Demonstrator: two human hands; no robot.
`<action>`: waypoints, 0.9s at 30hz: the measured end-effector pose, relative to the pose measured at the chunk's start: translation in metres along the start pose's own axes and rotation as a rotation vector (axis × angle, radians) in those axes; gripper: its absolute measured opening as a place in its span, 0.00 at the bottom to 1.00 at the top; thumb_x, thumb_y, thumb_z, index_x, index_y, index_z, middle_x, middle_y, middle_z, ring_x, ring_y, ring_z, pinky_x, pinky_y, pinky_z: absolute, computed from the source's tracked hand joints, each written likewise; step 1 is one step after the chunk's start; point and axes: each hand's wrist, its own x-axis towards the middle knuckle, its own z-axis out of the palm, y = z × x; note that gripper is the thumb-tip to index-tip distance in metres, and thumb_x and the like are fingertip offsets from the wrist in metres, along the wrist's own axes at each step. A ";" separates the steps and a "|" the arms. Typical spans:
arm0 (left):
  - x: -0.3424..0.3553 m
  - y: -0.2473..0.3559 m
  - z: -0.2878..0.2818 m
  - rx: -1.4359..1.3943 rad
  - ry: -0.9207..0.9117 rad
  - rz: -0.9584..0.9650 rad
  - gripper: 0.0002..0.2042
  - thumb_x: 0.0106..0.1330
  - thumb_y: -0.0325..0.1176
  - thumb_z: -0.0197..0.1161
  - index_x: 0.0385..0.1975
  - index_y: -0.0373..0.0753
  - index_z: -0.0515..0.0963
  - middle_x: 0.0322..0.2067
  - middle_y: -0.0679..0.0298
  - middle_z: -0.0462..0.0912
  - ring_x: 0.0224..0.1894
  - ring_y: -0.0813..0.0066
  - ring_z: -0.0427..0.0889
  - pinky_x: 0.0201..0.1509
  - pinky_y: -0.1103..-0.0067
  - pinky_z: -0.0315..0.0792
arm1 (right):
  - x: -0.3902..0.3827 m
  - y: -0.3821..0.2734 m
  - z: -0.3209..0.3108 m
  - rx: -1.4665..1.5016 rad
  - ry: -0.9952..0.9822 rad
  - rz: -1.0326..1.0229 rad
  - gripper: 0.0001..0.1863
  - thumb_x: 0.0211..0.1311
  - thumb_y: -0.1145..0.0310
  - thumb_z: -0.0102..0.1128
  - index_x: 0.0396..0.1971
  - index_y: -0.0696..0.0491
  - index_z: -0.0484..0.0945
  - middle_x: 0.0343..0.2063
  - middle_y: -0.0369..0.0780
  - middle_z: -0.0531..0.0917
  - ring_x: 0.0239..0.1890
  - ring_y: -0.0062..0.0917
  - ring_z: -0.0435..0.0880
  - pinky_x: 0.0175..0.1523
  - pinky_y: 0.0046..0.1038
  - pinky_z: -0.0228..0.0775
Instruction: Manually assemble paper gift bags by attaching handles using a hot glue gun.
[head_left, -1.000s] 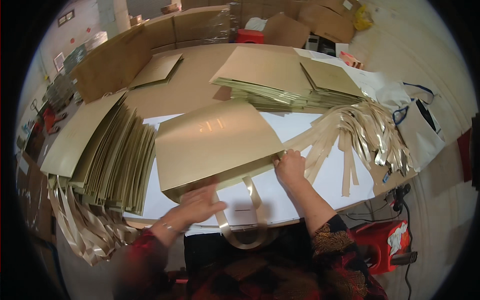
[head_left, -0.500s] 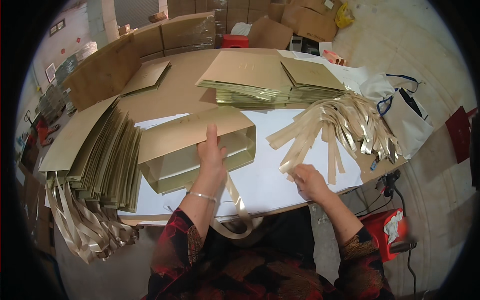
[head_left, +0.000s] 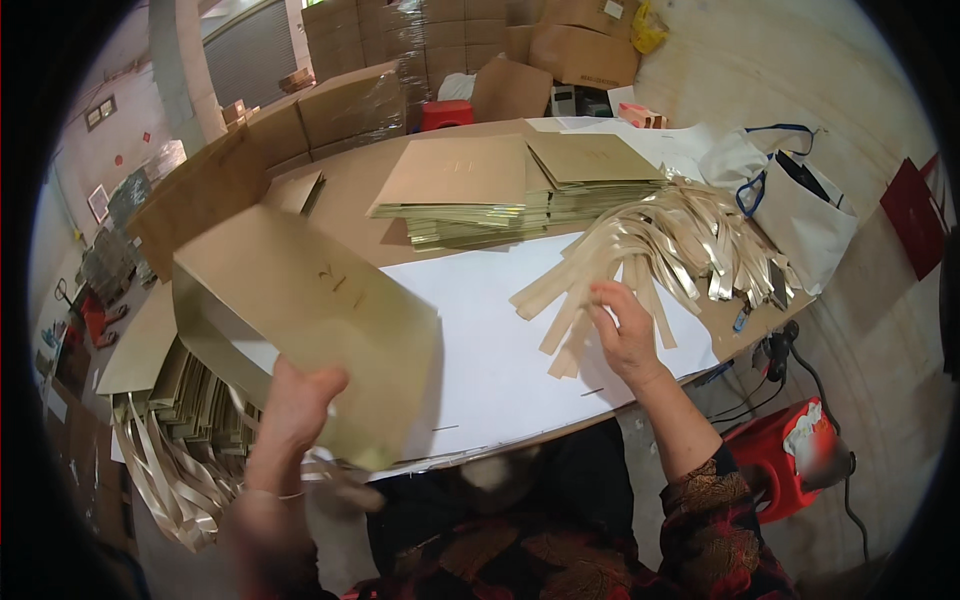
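Observation:
A gold paper bag (head_left: 325,285), its mouth gaping toward the left, is tilted up over the near left of the table. My left hand (head_left: 300,400) is closed on its near edge, thumb on the outer face. Below the bag, a blurred pale ribbon (head_left: 345,488) hangs by the table edge. My right hand (head_left: 625,330) is over the loose end of a bundle of champagne-coloured satin ribbons (head_left: 650,235). Its thumb and fingers look apart, close to the strands; contact is hard to make out.
Flat gold bags (head_left: 455,180) are stacked at the back of the table. More bags with ribbon handles (head_left: 170,475) stand at the left, partly hidden. A white bag (head_left: 805,225) sits at the right edge; a red stool (head_left: 770,460) is on the floor below.
My left hand has swung the bag left and nearer, turning it so its broad face slants. My right hand has shifted up along the ribbons, and its fingers have parted.

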 end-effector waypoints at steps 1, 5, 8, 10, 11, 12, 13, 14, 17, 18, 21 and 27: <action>-0.003 0.024 -0.006 0.237 -0.091 -0.044 0.15 0.53 0.24 0.55 0.41 0.28 0.76 0.32 0.56 0.82 0.35 0.64 0.82 0.39 0.70 0.75 | 0.009 -0.014 -0.001 0.146 0.076 0.045 0.06 0.62 0.75 0.55 0.38 0.55 0.77 0.34 0.43 0.80 0.35 0.33 0.79 0.42 0.30 0.73; -0.001 0.057 -0.023 0.898 -0.215 0.123 0.16 0.49 0.23 0.52 0.40 0.29 0.77 0.25 0.39 0.79 0.28 0.49 0.80 0.35 0.66 0.72 | 0.010 -0.059 0.029 0.722 -0.197 0.439 0.08 0.73 0.68 0.44 0.44 0.55 0.70 0.22 0.35 0.75 0.23 0.15 0.73 0.28 0.20 0.70; 0.009 0.059 -0.018 1.137 -0.212 0.165 0.17 0.50 0.24 0.53 0.41 0.34 0.77 0.26 0.39 0.78 0.30 0.42 0.78 0.35 0.61 0.72 | 0.002 -0.091 0.041 0.951 -0.233 0.727 0.10 0.75 0.64 0.42 0.45 0.55 0.66 0.24 0.36 0.72 0.22 0.17 0.71 0.26 0.21 0.71; 0.016 0.048 -0.012 1.356 -0.235 0.224 0.15 0.52 0.27 0.54 0.41 0.35 0.77 0.23 0.45 0.80 0.30 0.44 0.80 0.36 0.58 0.73 | -0.005 -0.107 0.044 1.112 -0.252 0.950 0.14 0.76 0.58 0.39 0.49 0.53 0.63 0.24 0.36 0.71 0.20 0.18 0.70 0.23 0.23 0.71; 0.018 0.044 -0.007 1.359 -0.232 0.219 0.15 0.52 0.27 0.54 0.41 0.35 0.77 0.23 0.45 0.80 0.30 0.44 0.80 0.36 0.58 0.73 | -0.013 -0.112 0.044 1.116 -0.257 0.950 0.14 0.76 0.58 0.39 0.49 0.53 0.63 0.24 0.36 0.71 0.20 0.18 0.70 0.23 0.23 0.71; 0.022 0.039 0.000 1.411 -0.269 0.180 0.15 0.53 0.27 0.54 0.42 0.34 0.76 0.24 0.46 0.80 0.30 0.45 0.81 0.37 0.59 0.74 | -0.022 -0.114 0.044 1.168 -0.283 0.915 0.15 0.75 0.57 0.38 0.49 0.53 0.61 0.25 0.37 0.71 0.20 0.19 0.70 0.22 0.24 0.71; 0.026 0.032 0.006 1.461 -0.306 0.141 0.16 0.53 0.28 0.54 0.42 0.33 0.76 0.25 0.46 0.81 0.31 0.45 0.81 0.38 0.59 0.74 | -0.030 -0.117 0.045 1.220 -0.308 0.881 0.16 0.75 0.55 0.37 0.50 0.52 0.60 0.25 0.37 0.71 0.20 0.19 0.69 0.22 0.24 0.71; 0.032 0.019 0.012 1.461 -0.312 0.135 0.16 0.53 0.28 0.54 0.42 0.33 0.76 0.25 0.46 0.81 0.31 0.45 0.81 0.38 0.59 0.74 | -0.035 -0.120 0.046 1.190 -0.325 0.909 0.15 0.75 0.58 0.38 0.48 0.54 0.62 0.25 0.38 0.72 0.21 0.20 0.72 0.21 0.25 0.71; 0.038 -0.007 0.026 1.278 -0.476 0.037 0.22 0.54 0.41 0.62 0.45 0.32 0.74 0.31 0.46 0.83 0.38 0.48 0.82 0.46 0.64 0.75 | -0.051 -0.123 0.055 1.138 -0.556 1.050 0.12 0.73 0.62 0.39 0.45 0.56 0.64 0.26 0.39 0.74 0.23 0.22 0.74 0.21 0.26 0.73; 0.042 -0.013 0.026 1.204 -0.551 -0.015 0.26 0.52 0.46 0.65 0.46 0.32 0.74 0.34 0.45 0.83 0.41 0.50 0.82 0.49 0.66 0.75 | -0.051 -0.130 0.056 1.085 -0.579 1.068 0.12 0.71 0.64 0.43 0.40 0.58 0.68 0.26 0.40 0.75 0.24 0.22 0.76 0.22 0.26 0.75; 0.063 -0.042 0.037 0.900 -0.684 -0.235 0.30 0.49 0.50 0.69 0.45 0.29 0.76 0.39 0.45 0.82 0.44 0.55 0.81 0.50 0.69 0.73 | -0.058 -0.128 0.074 0.992 -0.601 1.080 0.14 0.69 0.62 0.49 0.37 0.59 0.71 0.25 0.39 0.76 0.22 0.21 0.76 0.23 0.25 0.76; 0.062 -0.090 0.056 0.638 -0.672 -0.450 0.19 0.55 0.34 0.69 0.42 0.29 0.78 0.36 0.53 0.83 0.38 0.65 0.81 0.45 0.74 0.73 | -0.063 -0.129 0.109 1.063 -0.599 1.101 0.13 0.62 0.66 0.60 0.32 0.62 0.73 0.23 0.40 0.78 0.18 0.20 0.77 0.18 0.22 0.71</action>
